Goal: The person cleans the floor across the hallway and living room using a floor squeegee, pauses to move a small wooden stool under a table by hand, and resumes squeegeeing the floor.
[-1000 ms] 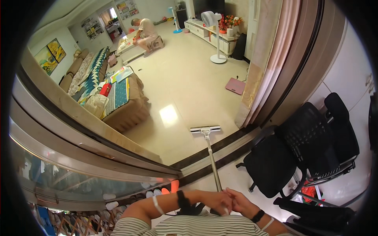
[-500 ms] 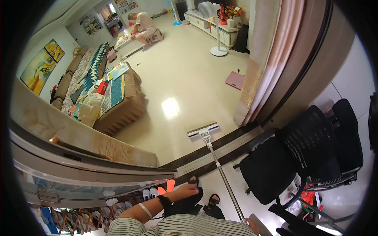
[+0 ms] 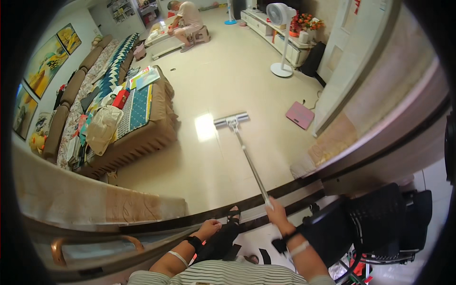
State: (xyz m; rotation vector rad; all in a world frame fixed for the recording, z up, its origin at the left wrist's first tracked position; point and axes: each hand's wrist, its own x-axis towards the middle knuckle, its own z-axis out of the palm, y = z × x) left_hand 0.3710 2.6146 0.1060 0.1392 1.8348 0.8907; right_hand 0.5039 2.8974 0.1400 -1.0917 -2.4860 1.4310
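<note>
Pushed deeper into the room than half a second ago, a mop (image 3: 250, 161) now lies out past the door sill (image 3: 299, 191), and the right hand on its pole has come forward with it. At far left, framed pictures (image 3: 50, 64) hang above a brown sofa (image 3: 73, 114) with a patterned cover, where a cream bag (image 3: 103, 128) sits near a red box (image 3: 120, 99). Farther back, a seated person (image 3: 187, 16) bends over a low bench (image 3: 166, 50). Nearer, the left hand (image 3: 208, 230) hangs apart from the pole, fingers loosely curled; nothing shows in it, but its underside is hidden, so whether it holds anything cannot be told. The mop head (image 3: 231, 120) rests on the floor (image 3: 204, 85), pale, glossy tile, its left end at the edge of a bright patch of light. The work appears under way: the mop head is on the tiles inside the doorway, with much floor stretching beyond it, though how much it has passed over does not show. The right hand (image 3: 278, 213) is wrapped around the pole. A white fan (image 3: 280, 14) stands behind, then a pink scale (image 3: 300, 115) on the tiles, and at lower right a black chair (image 3: 380, 218).
</note>
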